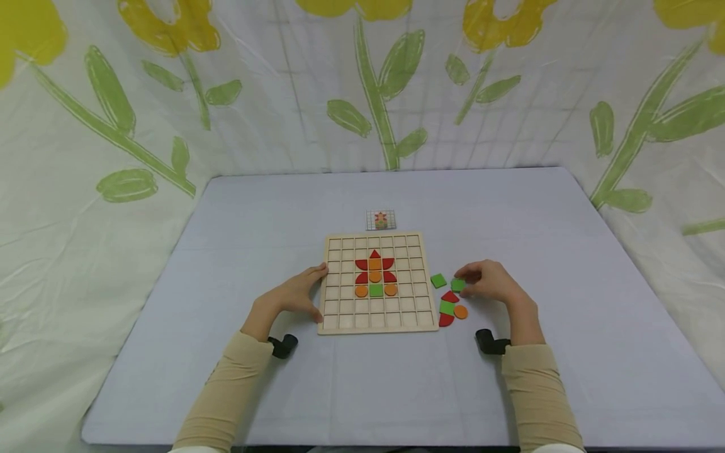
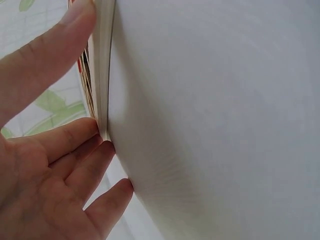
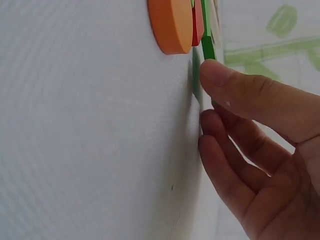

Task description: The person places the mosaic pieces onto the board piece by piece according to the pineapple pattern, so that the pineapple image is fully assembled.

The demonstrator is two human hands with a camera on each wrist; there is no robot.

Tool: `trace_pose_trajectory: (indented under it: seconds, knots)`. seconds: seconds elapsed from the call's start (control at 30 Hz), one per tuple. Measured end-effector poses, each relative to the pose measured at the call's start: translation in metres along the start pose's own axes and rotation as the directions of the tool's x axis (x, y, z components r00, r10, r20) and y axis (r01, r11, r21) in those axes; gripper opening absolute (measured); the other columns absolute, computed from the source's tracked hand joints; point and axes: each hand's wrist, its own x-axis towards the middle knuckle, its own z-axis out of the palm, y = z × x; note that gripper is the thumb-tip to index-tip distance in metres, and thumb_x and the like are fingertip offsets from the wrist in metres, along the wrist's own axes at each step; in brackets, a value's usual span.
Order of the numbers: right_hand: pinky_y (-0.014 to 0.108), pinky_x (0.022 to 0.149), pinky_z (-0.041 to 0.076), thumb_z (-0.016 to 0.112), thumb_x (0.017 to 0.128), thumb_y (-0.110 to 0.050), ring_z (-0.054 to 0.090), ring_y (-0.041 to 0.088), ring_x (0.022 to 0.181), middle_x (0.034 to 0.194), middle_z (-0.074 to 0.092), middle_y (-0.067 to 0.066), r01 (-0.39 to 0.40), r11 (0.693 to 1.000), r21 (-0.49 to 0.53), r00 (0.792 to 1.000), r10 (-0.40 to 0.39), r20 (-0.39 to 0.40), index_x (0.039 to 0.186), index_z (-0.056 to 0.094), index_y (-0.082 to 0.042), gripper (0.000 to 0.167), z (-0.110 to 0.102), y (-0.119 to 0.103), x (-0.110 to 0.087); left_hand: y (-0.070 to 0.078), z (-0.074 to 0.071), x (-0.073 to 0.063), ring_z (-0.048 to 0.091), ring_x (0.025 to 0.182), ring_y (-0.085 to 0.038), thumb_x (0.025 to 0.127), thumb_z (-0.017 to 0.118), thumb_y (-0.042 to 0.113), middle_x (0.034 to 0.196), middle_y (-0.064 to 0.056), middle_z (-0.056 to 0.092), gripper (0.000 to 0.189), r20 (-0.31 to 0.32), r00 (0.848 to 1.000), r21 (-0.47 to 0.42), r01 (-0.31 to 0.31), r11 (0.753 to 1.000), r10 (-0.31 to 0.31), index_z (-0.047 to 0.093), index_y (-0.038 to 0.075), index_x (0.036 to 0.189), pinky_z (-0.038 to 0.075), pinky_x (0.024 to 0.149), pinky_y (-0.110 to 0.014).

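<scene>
A wooden grid board [image 1: 378,321] lies flat on the table. Red, orange and green tiles form a figure in its middle squares, topped by a red triangle [image 1: 374,254]. Spread along the board's left edge, my left hand [image 1: 293,294] touches it with thumb and fingertips; the left wrist view shows the fingers fairly straight against the rim. To the right of the board, my right hand [image 1: 491,281] pinches a green square tile [image 1: 457,285] between thumb and fingers. In the right wrist view, the thumb partly covers that green square tile [image 3: 208,47] close above the table.
Beside the board's right edge lie another green square [image 1: 438,280], a red triangle [image 1: 450,296], a green square [image 1: 447,307], an orange disc [image 1: 461,312] and a red quarter-round tile [image 1: 446,320]. A small pattern card [image 1: 381,219] lies behind the board on the white table [image 1: 272,214].
</scene>
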Motion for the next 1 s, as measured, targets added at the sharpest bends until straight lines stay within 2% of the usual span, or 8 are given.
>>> trace_pose_trajectory:
  seconds: [0.13,0.37,0.6,0.77,1.0]
  knots:
    - [0.041,0.082,0.051,0.076,0.080,-0.005,0.057,0.027,0.089,0.099,0.067,0.014,-0.004,1.000,0.014,1.000,0.005,-0.014,0.110,0.070,0.003,0.031,0.000,-0.001,-0.002,0.000,0.000,-0.001,0.017,0.145,-0.038,0.068,0.085,0.015,0.159,-0.021,0.018,0.103,0.004,1.000,-0.008,0.005,1.000,-0.005,0.026,-0.007,0.150,0.022,0.115,-0.051]
    - [0.048,0.090,0.051,0.073,0.081,-0.003,0.060,0.034,0.101,0.112,0.065,0.018,0.064,0.996,0.064,0.994,-0.059,-0.088,0.112,0.069,0.003,0.032,0.005,-0.003,-0.004,-0.001,0.001,0.000,0.018,0.145,-0.038,0.068,0.086,0.016,0.159,-0.021,0.018,0.104,0.000,1.000,-0.002,0.003,1.000,-0.003,0.026,-0.007,0.149,0.022,0.115,-0.050]
    - [0.047,0.087,0.053,0.077,0.079,-0.004,0.064,0.034,0.097,0.109,0.067,0.020,0.130,0.987,0.092,0.980,-0.114,-0.165,0.110,0.069,0.007,0.034,0.013,-0.011,-0.003,0.001,0.000,-0.001,0.018,0.145,-0.039,0.068,0.086,0.016,0.159,-0.021,0.018,0.104,0.000,1.000,0.000,0.006,1.000,-0.006,0.026,-0.008,0.149,0.023,0.115,-0.050]
    - [0.044,0.083,0.055,0.077,0.079,-0.003,0.062,0.030,0.093,0.104,0.068,0.016,0.160,0.980,0.121,0.976,-0.139,-0.166,0.107,0.069,0.006,0.030,0.020,-0.019,0.000,0.003,-0.002,-0.002,0.018,0.145,-0.039,0.068,0.086,0.015,0.158,-0.022,0.018,0.103,0.003,1.000,-0.003,0.009,1.000,-0.009,0.026,-0.008,0.149,0.022,0.115,-0.050]
    - [0.042,0.079,0.055,0.079,0.079,-0.006,0.059,0.028,0.092,0.103,0.067,0.013,0.180,0.980,0.085,0.971,-0.163,-0.177,0.105,0.071,0.002,0.028,0.031,-0.032,0.005,0.002,-0.001,0.001,0.018,0.145,-0.038,0.068,0.086,0.015,0.159,-0.021,0.018,0.105,0.005,1.000,0.006,0.012,1.000,-0.012,0.025,-0.008,0.149,0.022,0.116,-0.049]
